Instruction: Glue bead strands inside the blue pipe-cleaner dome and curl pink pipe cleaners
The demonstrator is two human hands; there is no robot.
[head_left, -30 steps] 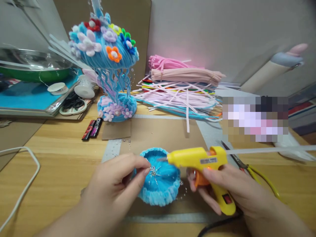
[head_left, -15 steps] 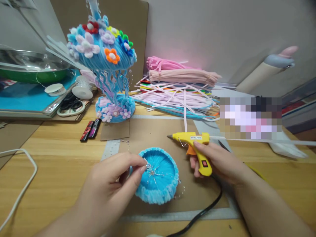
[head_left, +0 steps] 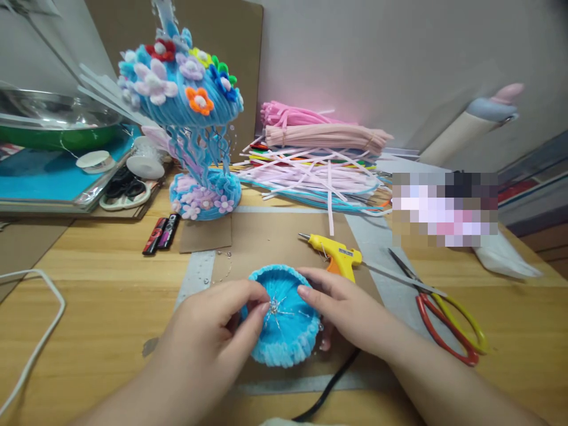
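Note:
A blue fuzzy bowl-shaped piece [head_left: 284,352], apparently wound from pipe cleaners, sits hollow side up in front of me. Silvery wires [head_left: 278,319] spread from small beads at its centre. My left hand [head_left: 222,325] reaches over the left rim, thumb and forefinger pinched beside those beads; what is between the fingertips is too small to make out. On the right rim, my right hand [head_left: 339,305] has its thumb inside and its fingers outside, closed on the piece. Just beyond that hand, the yellow glue gun [head_left: 337,251] lies on the cardboard [head_left: 275,236], its handle partly hidden.
Scissors [head_left: 448,319] with red and yellow handles lie at right. A flower-covered blue jellyfish-shaped decoration [head_left: 186,106] stands at back left near two markers [head_left: 162,232]. Bundles of pipe cleaners [head_left: 323,136] fill the back. A black cord [head_left: 328,387] runs along the front.
My right hand has let go of the glue gun, which now lies on the cardboard, and has moved left onto the blue piece's rim. My left hand's fingertips are closer to its centre.

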